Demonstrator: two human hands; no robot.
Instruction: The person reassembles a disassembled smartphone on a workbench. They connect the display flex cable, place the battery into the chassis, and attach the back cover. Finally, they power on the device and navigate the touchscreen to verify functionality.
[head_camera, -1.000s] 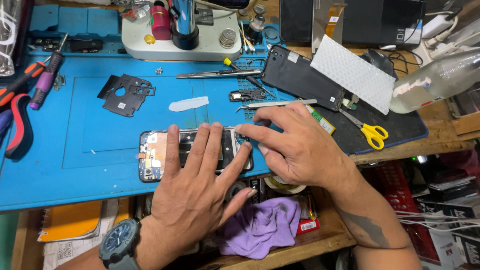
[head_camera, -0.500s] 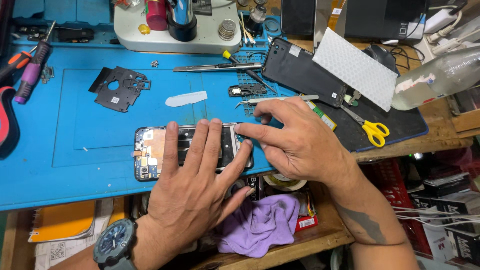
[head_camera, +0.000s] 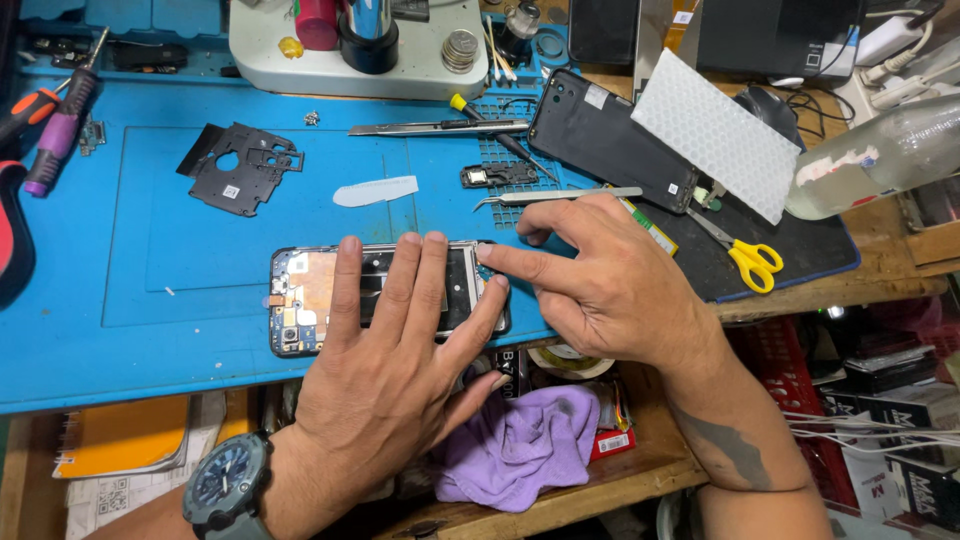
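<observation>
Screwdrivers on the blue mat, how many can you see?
2. A purple-handled screwdriver lies at the mat's left edge, and a yellow-tipped screwdriver lies near the top middle, by the black phone cover. Others may be hidden beyond the picture's edge.

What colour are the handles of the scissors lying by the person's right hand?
Yellow. The scissors lie on the dark mat just beyond the right hand, plain in the head view.

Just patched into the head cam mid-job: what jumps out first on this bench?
The opened phone, its back off and insides showing, lies at the blue mat's near edge. The left hand presses flat on it while the right hand pokes a fingertip at its right end. Behind them lie the black back cover, tweezers and yellow-handled scissors.
</observation>
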